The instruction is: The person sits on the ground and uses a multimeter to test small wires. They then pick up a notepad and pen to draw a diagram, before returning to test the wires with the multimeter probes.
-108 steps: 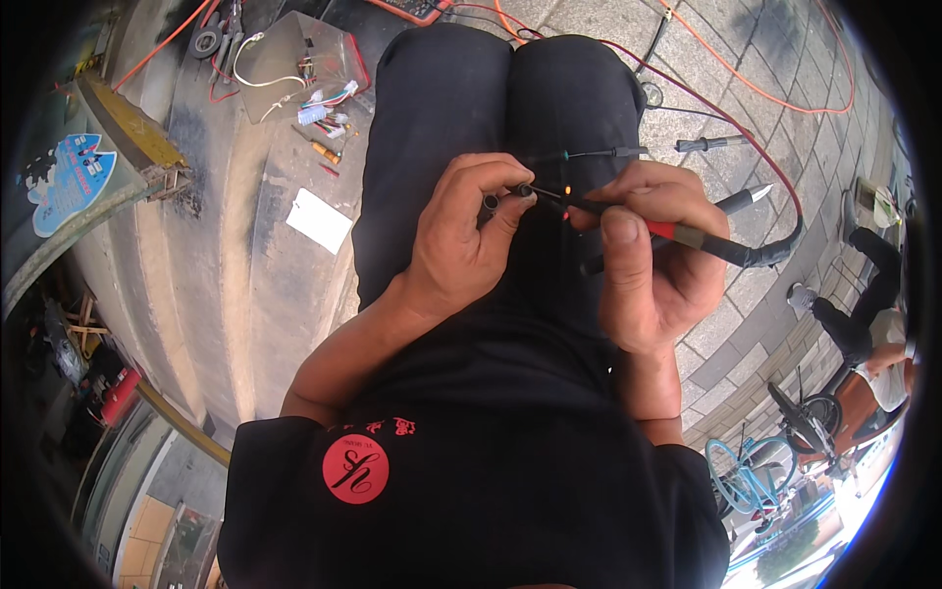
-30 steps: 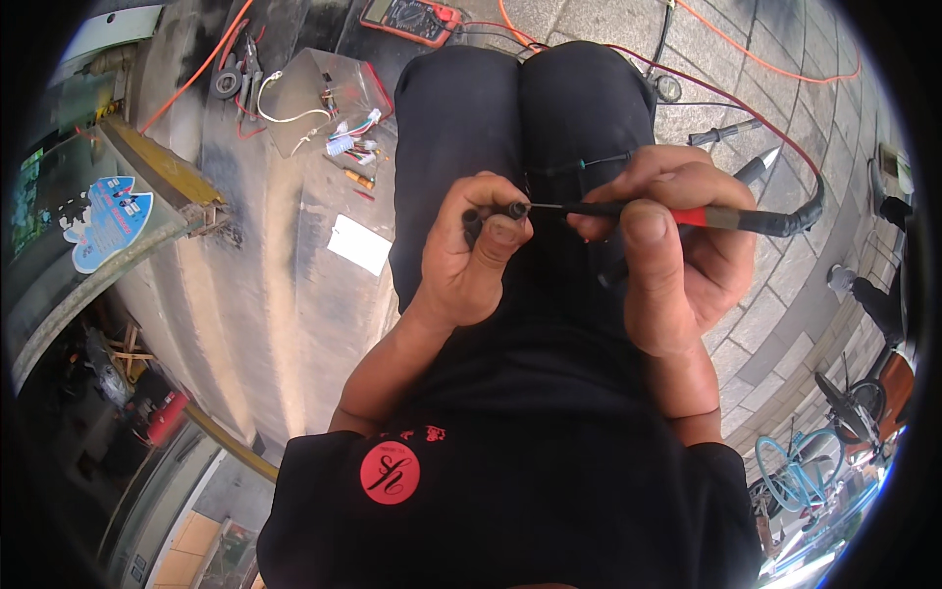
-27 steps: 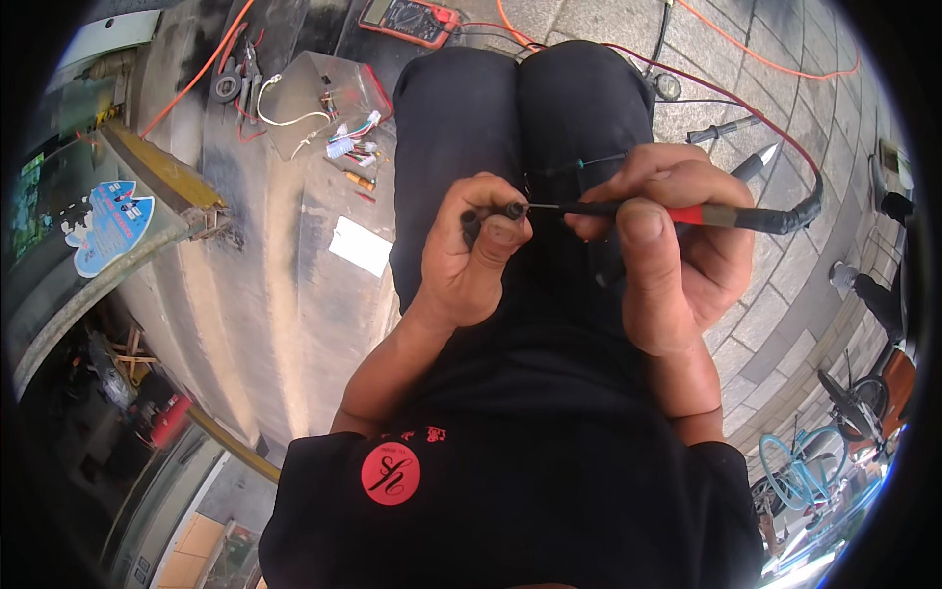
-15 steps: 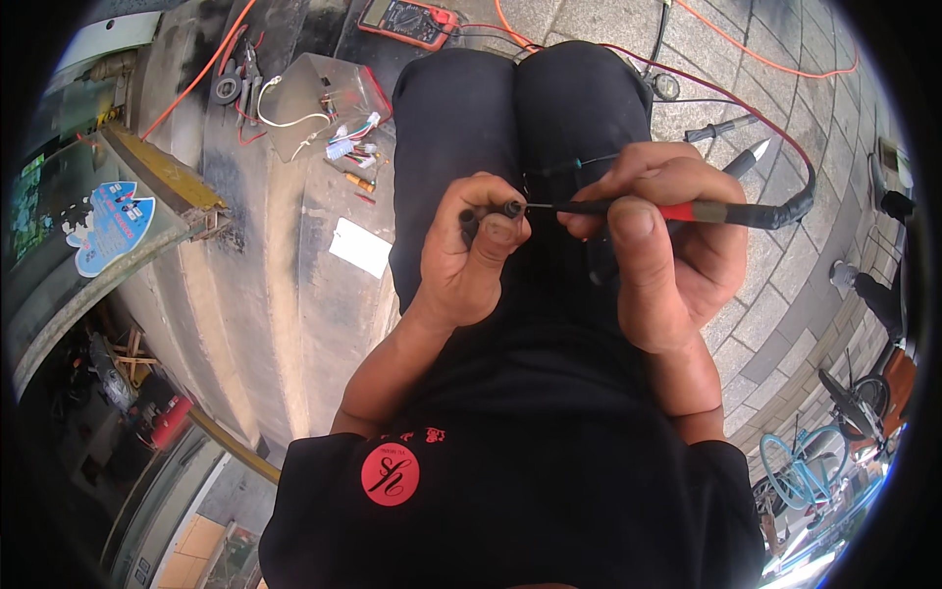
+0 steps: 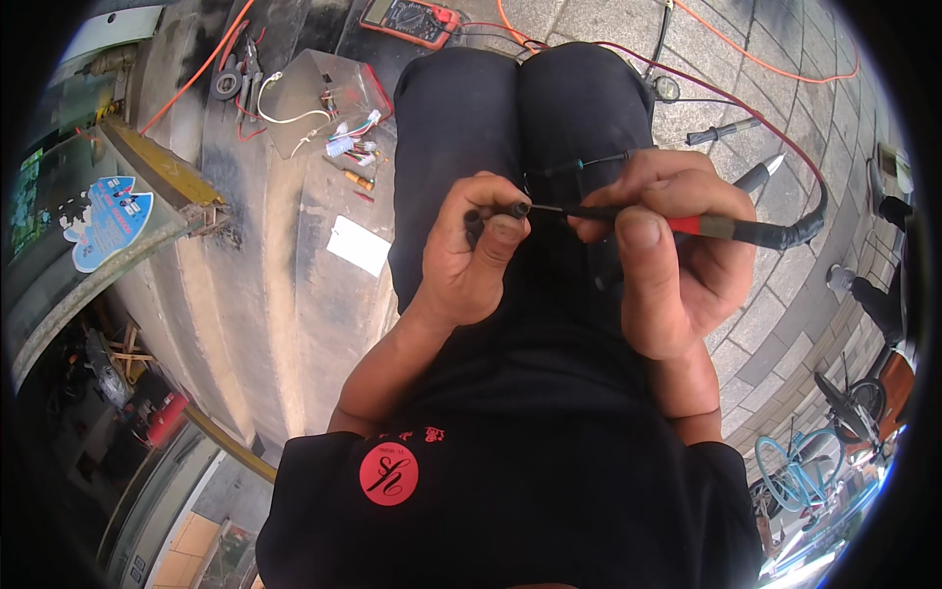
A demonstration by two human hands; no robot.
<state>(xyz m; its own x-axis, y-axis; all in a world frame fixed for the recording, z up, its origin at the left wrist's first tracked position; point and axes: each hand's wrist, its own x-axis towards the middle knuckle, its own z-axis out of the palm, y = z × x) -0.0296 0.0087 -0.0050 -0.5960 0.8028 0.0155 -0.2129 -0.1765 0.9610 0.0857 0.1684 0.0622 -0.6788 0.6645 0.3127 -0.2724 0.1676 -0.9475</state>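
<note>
"From my seat I see the left hand (image 5: 463,265) pinching a small black plug (image 5: 519,210) between thumb and forefinger. How do you read that grip?"

"Closed, and firm enough, I'd judge. A second dark piece (image 5: 473,222) sits just beside it, within the curled fingers. I can't tell whether the two are joined."

"And the right hand (image 5: 687,285)?"

"Gripping a probe (image 5: 699,227) much like a pen, thumb along the near side. Its thin needle (image 5: 547,207) points left, at the end of the plug, above the lap (image 5: 456,118). I can't tell whether the tip is inside or only touching the rim."

"So which step would you call this?"

"Working the needle at the plug's mouth, by my reading: fine work that needs both hands."

"What does the next move call for?"

"Alignment, I'd say. I'd want the plug held still, the needle in line with it, and only small, light motion from the right wrist. So thin a needle could bend, or slip toward the left thumb."

"Anything nearby I should mind?"

"A pointed rod (image 5: 760,175) sticks out behind the right hand; I can't tell whether those fingers grip it too. The meter (image 5: 407,22) lies beyond the knees, well apart from both hands."
</note>
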